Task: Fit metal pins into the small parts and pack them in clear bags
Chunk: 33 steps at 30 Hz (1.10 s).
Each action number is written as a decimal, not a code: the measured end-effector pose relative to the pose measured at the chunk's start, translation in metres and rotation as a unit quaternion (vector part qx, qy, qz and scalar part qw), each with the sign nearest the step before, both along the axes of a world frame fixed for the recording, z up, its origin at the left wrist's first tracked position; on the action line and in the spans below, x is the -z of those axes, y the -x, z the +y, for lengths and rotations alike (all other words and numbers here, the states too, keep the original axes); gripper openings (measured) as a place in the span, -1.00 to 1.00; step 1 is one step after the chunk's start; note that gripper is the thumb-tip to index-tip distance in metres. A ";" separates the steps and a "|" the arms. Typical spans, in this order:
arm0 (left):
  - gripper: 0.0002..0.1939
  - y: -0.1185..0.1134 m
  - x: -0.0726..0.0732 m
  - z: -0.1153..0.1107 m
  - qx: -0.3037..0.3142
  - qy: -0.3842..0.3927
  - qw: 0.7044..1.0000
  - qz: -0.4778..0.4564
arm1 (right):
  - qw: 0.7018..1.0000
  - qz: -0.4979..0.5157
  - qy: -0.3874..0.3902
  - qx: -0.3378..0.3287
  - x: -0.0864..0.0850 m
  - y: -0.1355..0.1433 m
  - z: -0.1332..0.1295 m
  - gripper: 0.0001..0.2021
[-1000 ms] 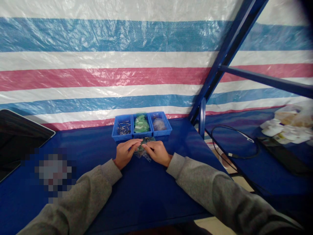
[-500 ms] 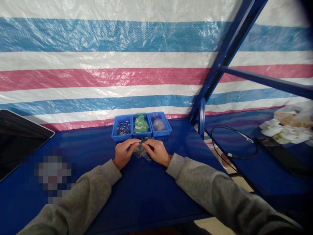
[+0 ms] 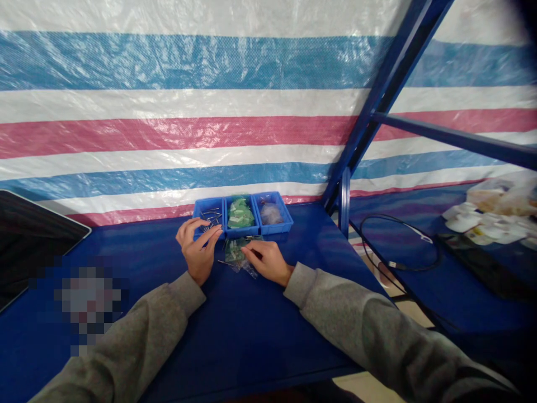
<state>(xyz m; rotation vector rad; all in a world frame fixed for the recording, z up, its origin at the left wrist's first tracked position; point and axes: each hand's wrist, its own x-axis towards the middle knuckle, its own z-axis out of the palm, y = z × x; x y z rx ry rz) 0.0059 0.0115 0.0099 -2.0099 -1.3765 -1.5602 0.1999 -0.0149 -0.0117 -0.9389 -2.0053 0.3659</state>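
My left hand is raised at the front of the left blue bin, its thumb and fingers apart with nothing seen between them. Slim metal pieces like screws or pins lie in that bin, partly hidden by the fingers. My right hand pinches the right side of a small clear plastic bag with greenish contents on the table. Beside the bag lies a thin metal piece. The middle bin holds green packets, and the right bin holds clear plastic bags.
The blue table stands against a striped plastic sheet. A dark screen is at the left, near a blurred-out patch. Blue metal framing rises at the right. A second table holds a black cable and white items.
My left hand has left the plastic bag, moved left to the left bin and spread its fingers. The bag and a metal piece beside it now show more. My right hand stays almost in place.
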 end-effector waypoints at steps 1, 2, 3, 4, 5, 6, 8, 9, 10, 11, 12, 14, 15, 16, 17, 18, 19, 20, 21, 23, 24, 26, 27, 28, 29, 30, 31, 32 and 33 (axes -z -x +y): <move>-0.89 0.000 -0.001 0.001 -0.001 0.004 1.000 0.002 | 1.000 0.000 0.000 0.001 0.000 0.000 0.000 -0.68; -0.89 0.000 -0.001 0.002 -0.001 0.010 1.000 0.006 | 1.000 0.000 -0.001 0.001 0.000 0.000 0.000 -0.68; -0.89 0.000 -0.001 0.003 -0.001 0.015 1.000 0.011 | 1.000 -0.001 -0.002 0.001 0.000 0.000 0.000 -0.68; -0.89 0.000 -0.001 0.004 -0.002 0.021 1.000 0.016 | 1.000 -0.002 -0.003 0.000 0.000 0.000 0.000 -0.69; -0.88 0.000 0.000 0.004 -0.003 0.028 0.999 0.021 | 1.000 -0.003 -0.003 -0.002 0.000 0.000 0.000 -0.69; -0.88 -0.001 0.000 0.005 -0.004 0.036 0.999 0.025 | 1.000 -0.005 -0.003 -0.005 0.000 0.000 0.000 -0.70; -0.87 -0.001 0.001 0.005 -0.006 0.053 0.998 0.029 | 1.000 -0.005 -0.002 -0.007 0.000 0.000 0.000 -0.70; -0.86 -0.001 0.001 0.006 -0.007 0.061 0.998 0.029 | 1.000 -0.004 -0.002 -0.007 0.000 0.000 0.000 -0.71; -0.86 -0.001 0.002 0.006 -0.007 0.069 0.997 0.030 | 1.000 -0.004 -0.002 -0.007 0.000 0.000 0.000 -0.71; -0.85 -0.002 0.002 0.006 -0.007 0.074 0.997 0.030 | 1.000 -0.003 -0.002 -0.007 0.000 0.000 0.000 -0.71; -0.85 -0.002 0.002 0.006 -0.008 0.078 0.997 0.030 | 1.000 -0.004 -0.002 -0.006 0.000 0.000 0.000 -0.71; -0.85 -0.002 0.002 0.006 -0.011 0.083 0.996 0.028 | 1.000 -0.003 -0.003 -0.005 0.000 0.000 0.000 -0.71; -0.85 -0.002 0.002 0.006 -0.013 0.083 0.996 0.025 | 1.000 -0.002 -0.003 -0.004 0.001 0.000 0.000 -0.72; -0.84 -0.001 0.002 0.007 -0.015 0.083 0.996 0.022 | 1.000 -0.001 -0.003 -0.002 0.000 0.000 0.000 -0.72; -0.84 -0.001 0.002 0.007 -0.016 0.081 0.996 0.019 | 1.000 -0.001 -0.003 0.000 0.000 0.000 0.000 -0.72; -0.84 -0.001 0.002 0.007 -0.016 0.080 0.997 0.016 | 1.000 -0.001 -0.002 0.001 0.000 0.000 0.000 -0.71; -0.84 -0.001 0.002 0.007 -0.017 0.079 0.997 0.014 | 1.000 -0.001 -0.002 0.002 0.000 0.000 0.000 -0.71; -0.84 -0.001 0.002 0.007 -0.017 0.079 0.997 0.013 | 1.000 -0.002 -0.002 0.003 0.000 0.000 0.000 -0.71; -0.84 -0.001 0.002 0.008 -0.018 0.080 0.997 0.013 | 1.000 -0.002 -0.001 0.003 0.000 0.000 0.000 -0.71; -0.85 -0.001 0.002 0.008 -0.021 0.083 0.996 0.013 | 1.000 -0.002 -0.001 0.003 -0.001 0.000 0.000 -0.70; -0.85 -0.001 0.002 0.008 -0.023 0.084 0.996 0.013 | 1.000 -0.002 -0.001 0.002 -0.001 0.000 -0.001 -0.70; -0.86 -0.001 0.003 0.008 -0.028 0.087 0.996 0.014 | 1.000 -0.001 -0.001 0.001 0.000 0.000 0.000 -0.70; -0.86 -0.001 0.003 0.008 -0.031 0.086 0.996 0.013 | 1.000 0.000 -0.002 0.001 0.000 0.000 0.000 -0.70; -0.86 0.000 0.003 0.008 -0.033 0.083 0.996 0.010 | 1.000 0.000 -0.003 0.000 0.000 0.000 0.000 -0.70; -0.87 0.000 0.003 0.008 -0.037 0.077 0.996 0.005 | 1.000 -0.001 -0.004 0.000 0.000 0.000 0.000 -0.70; -0.87 0.000 0.002 0.009 -0.040 0.069 0.997 -0.002 | 1.000 -0.001 -0.005 0.000 0.000 0.000 0.000 -0.70; -0.87 0.001 0.002 0.009 -0.045 0.061 0.997 -0.009 | 1.000 -0.001 -0.006 0.001 0.000 0.000 0.000 -0.70; -0.87 0.001 0.001 0.009 -0.052 0.053 0.997 -0.016 | 1.000 -0.001 -0.007 0.002 0.000 0.000 0.000 -0.70; -0.87 0.002 0.001 0.009 -0.058 0.047 0.997 -0.020 | 1.000 -0.001 -0.008 0.004 0.000 0.000 0.000 -0.71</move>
